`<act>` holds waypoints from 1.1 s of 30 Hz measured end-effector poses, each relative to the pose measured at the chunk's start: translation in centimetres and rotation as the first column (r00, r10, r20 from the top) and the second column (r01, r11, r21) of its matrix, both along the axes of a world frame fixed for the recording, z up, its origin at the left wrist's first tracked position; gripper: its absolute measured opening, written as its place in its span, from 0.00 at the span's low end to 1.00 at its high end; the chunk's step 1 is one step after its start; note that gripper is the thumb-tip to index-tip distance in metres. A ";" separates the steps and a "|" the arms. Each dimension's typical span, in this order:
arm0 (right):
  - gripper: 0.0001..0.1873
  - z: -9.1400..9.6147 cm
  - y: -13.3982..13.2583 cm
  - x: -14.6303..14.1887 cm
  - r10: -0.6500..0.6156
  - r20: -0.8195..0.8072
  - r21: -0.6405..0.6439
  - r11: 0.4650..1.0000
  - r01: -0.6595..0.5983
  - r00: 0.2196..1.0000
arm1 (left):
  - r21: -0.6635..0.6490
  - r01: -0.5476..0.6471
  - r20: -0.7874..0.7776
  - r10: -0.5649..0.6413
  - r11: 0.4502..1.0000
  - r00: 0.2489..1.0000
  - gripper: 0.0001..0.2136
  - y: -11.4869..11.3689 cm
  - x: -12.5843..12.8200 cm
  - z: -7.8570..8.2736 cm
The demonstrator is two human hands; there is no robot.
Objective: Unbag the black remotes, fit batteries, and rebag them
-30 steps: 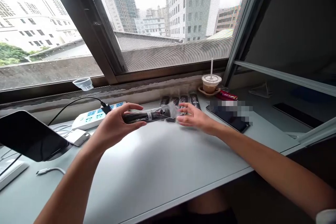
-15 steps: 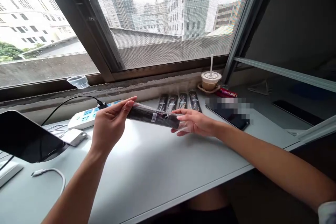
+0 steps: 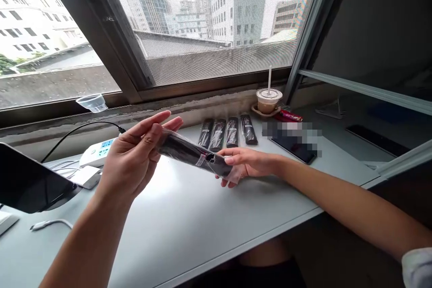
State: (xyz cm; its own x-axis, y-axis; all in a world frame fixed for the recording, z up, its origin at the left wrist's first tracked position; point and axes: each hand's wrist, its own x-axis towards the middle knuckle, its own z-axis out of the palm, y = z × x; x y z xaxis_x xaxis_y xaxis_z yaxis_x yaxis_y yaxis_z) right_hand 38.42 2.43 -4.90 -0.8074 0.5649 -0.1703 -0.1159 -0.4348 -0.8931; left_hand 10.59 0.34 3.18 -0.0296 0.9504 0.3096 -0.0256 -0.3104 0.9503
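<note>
Between my hands, above the desk, is a long black package (image 3: 189,150) in a clear plastic wrapper with a small white label; the kind of thing inside is not clear. My left hand (image 3: 137,153) grips its left end between thumb and fingers. At the lower right end, my right hand (image 3: 249,162) pinches the loose plastic, thumb on top and fingers underneath. The package tilts down toward the right. Behind my right hand, several similar black wrapped packages (image 3: 218,135) lie side by side on the white desk (image 3: 189,225).
A lidded drink cup (image 3: 269,100) with a straw stands at the back, beside a red packet (image 3: 290,116). A black phone (image 3: 293,146) lies to the right. On the left are a power strip (image 3: 96,152), a tablet (image 3: 30,180), a white cable (image 3: 50,223) and a clear plastic cup (image 3: 92,102).
My left hand has moved left and nearer, its fingers more spread behind the package. The package's right end has dipped, with my right hand still on it. The view has shifted slightly.
</note>
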 end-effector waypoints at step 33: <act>0.24 0.1 1.1 2.0 -0.263 0.256 0.371 0.915 0.157 0.930 | 0.193 0.324 -0.980 0.166 0.926 0.108 0.24 1.7 -2.4 -5.4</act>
State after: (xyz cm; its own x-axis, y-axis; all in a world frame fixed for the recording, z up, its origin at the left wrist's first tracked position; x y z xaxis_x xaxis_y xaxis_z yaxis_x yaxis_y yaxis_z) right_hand 40.46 3.53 -4.81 -0.6061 0.7814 -0.1488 0.1206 -0.0946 -0.9882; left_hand 8.22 2.03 -2.25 0.5956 0.7707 0.2266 0.7899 -0.6131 0.0091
